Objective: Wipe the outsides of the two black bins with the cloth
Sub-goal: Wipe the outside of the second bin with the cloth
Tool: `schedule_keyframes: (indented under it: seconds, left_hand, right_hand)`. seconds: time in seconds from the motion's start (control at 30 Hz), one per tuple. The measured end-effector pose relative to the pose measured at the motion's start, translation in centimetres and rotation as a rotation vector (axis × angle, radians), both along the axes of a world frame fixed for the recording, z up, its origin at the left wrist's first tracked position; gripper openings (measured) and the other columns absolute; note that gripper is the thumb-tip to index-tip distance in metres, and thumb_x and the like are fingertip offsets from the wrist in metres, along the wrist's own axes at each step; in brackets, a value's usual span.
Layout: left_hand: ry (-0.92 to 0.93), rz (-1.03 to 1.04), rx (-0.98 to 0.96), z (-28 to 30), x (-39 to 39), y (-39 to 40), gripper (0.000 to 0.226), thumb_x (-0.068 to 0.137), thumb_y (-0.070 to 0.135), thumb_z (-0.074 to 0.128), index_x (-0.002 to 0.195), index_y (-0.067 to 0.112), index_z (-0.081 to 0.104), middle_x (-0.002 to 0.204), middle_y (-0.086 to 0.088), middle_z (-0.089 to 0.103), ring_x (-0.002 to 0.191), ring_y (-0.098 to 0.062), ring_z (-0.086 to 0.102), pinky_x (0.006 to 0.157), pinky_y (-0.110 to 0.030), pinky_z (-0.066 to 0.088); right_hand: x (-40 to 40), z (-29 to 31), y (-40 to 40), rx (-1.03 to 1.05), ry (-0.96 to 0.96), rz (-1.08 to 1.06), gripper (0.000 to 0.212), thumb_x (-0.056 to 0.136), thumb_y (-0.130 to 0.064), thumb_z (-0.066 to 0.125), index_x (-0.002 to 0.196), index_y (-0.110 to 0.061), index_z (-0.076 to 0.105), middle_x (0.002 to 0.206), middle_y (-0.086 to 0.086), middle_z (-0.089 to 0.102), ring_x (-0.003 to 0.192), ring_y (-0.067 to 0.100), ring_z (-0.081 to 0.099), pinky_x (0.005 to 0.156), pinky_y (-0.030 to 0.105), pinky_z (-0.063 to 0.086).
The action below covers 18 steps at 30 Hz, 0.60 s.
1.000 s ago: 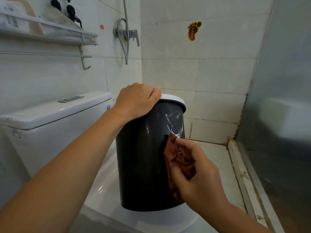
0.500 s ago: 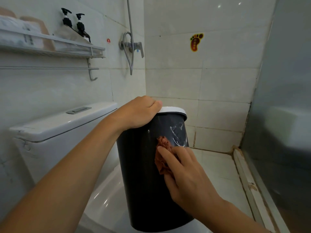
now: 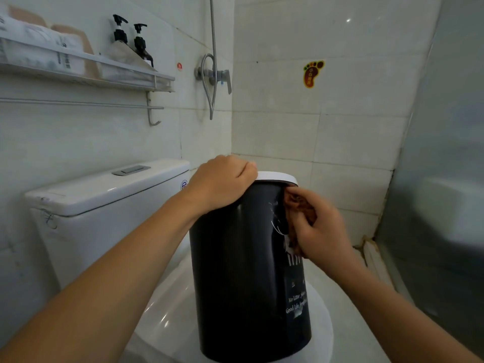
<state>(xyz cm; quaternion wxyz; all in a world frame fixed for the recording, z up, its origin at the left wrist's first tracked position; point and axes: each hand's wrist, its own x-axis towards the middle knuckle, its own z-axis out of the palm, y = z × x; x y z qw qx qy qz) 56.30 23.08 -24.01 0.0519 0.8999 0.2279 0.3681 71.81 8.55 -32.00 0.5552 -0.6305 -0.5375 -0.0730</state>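
Note:
A tall black bin [image 3: 235, 271] with a white rim and white print stands upright on the closed toilet lid [image 3: 167, 310]. My left hand [image 3: 222, 184] curls over the bin's top rim on its left side and holds it. My right hand [image 3: 322, 231] grips a crumpled reddish-brown cloth [image 3: 296, 205] and presses it against the bin's upper right side, just under the rim. Only one black bin is in view.
The toilet cistern [image 3: 104, 200] stands to the left against the tiled wall. A wall shelf [image 3: 86, 72] above it carries towels and two pump bottles [image 3: 131, 40]. A shower mixer and hose [image 3: 214, 77] hang in the corner. A frosted glass partition [image 3: 440, 179] closes the right side.
My right hand has slid the cloth up and to the right round the bin, from its middle to just under the rim. My left hand stays on the rim.

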Motion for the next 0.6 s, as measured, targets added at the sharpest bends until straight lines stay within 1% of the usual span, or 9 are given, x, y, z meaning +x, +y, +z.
schedule_keyframes:
  seconds: [0.07,0.1,0.13,0.2,0.27,0.33,0.4,0.5,0.6]
  left_hand:
    - [-0.051,0.032,0.084,-0.6,0.2,0.1,0.049,0.102,0.034,0.041,0.055,0.019,0.042,0.052,0.004,0.044,0.051,-0.014,0.043,0.053,-0.029,0.026]
    - [-0.072,0.043,0.117,-0.8,0.3,0.2,0.049,0.101,0.035,0.041,0.055,0.019,0.042,0.051,0.004,0.044,0.050,-0.014,0.043,0.053,-0.028,0.027]
    - [-0.092,0.051,0.135,-1.0,0.3,0.3,0.048,0.098,0.036,0.040,0.054,0.018,0.043,0.050,0.004,0.044,0.049,-0.015,0.043,0.053,-0.029,0.028]
    - [-0.123,0.063,0.153,-1.3,0.5,0.5,0.048,0.095,0.038,0.038,0.054,0.015,0.043,0.048,0.002,0.043,0.049,-0.017,0.044,0.053,-0.030,0.030]
    - [-0.135,0.070,0.176,-1.3,0.7,0.5,0.048,0.095,0.038,0.038,0.053,0.015,0.041,0.048,0.002,0.043,0.050,-0.018,0.044,0.054,-0.032,0.029]
    - [-0.131,0.058,0.200,-1.3,1.0,0.4,0.048,0.095,0.038,0.038,0.052,0.017,0.038,0.047,0.003,0.042,0.050,-0.020,0.044,0.054,-0.032,0.029]
    - [-0.113,0.045,0.196,-1.2,1.0,0.4,0.048,0.095,0.038,0.037,0.052,0.017,0.040,0.048,0.003,0.043,0.051,-0.023,0.045,0.054,-0.034,0.033]
    - [-0.104,0.062,0.180,-1.2,1.0,0.5,0.049,0.096,0.038,0.035,0.057,0.013,0.050,0.052,-0.003,0.049,0.053,-0.025,0.049,0.055,-0.036,0.040]
    - [-0.103,0.107,0.211,-1.3,1.2,0.3,0.050,0.095,0.040,0.034,0.056,0.013,0.048,0.052,-0.004,0.049,0.049,-0.016,0.042,0.052,-0.029,0.030]
  right_hand:
    - [0.3,-0.4,0.0,-0.028,0.103,0.028,0.036,0.101,-0.010,0.055,0.133,-0.026,0.062,0.110,0.001,0.068,0.090,0.012,0.066,0.087,0.049,0.059]
    - [0.1,-0.7,-0.3,-0.032,0.080,0.021,0.037,0.102,-0.011,0.055,0.135,-0.026,0.060,0.113,0.002,0.066,0.095,0.011,0.065,0.090,0.044,0.058]
    - [-0.3,-1.0,-0.7,-0.022,0.016,0.013,0.038,0.102,-0.011,0.055,0.137,-0.026,0.059,0.117,-0.001,0.063,0.102,0.006,0.062,0.094,0.034,0.056]
    - [-1.5,-1.5,-1.8,0.013,-0.184,0.045,0.043,0.099,-0.008,0.058,0.139,-0.024,0.057,0.120,-0.008,0.058,0.107,-0.004,0.053,0.093,0.013,0.046]
    - [-2.8,-1.9,-2.6,-0.009,-0.417,0.153,0.048,0.095,-0.007,0.060,0.141,-0.019,0.057,0.120,-0.007,0.055,0.102,0.000,0.051,0.087,0.012,0.045]
    - [-3.2,-2.1,-2.6,-0.033,-0.550,0.183,0.049,0.094,-0.009,0.061,0.142,-0.017,0.056,0.119,-0.002,0.056,0.099,0.009,0.052,0.082,0.016,0.047]
    - [-2.4,-1.8,-2.2,-0.011,-0.471,0.098,0.048,0.095,-0.008,0.062,0.142,-0.017,0.057,0.116,-0.001,0.055,0.094,0.009,0.050,0.079,0.017,0.046]
    - [-0.6,-1.4,-1.8,-0.040,-0.251,-0.048,0.048,0.099,-0.008,0.059,0.144,-0.023,0.055,0.109,-0.001,0.054,0.092,0.009,0.049,0.082,0.023,0.046]
    - [-0.7,-2.0,-1.9,-0.050,-0.228,-0.053,0.049,0.100,-0.009,0.056,0.146,-0.025,0.052,0.113,-0.003,0.052,0.098,0.013,0.051,0.086,0.020,0.044]
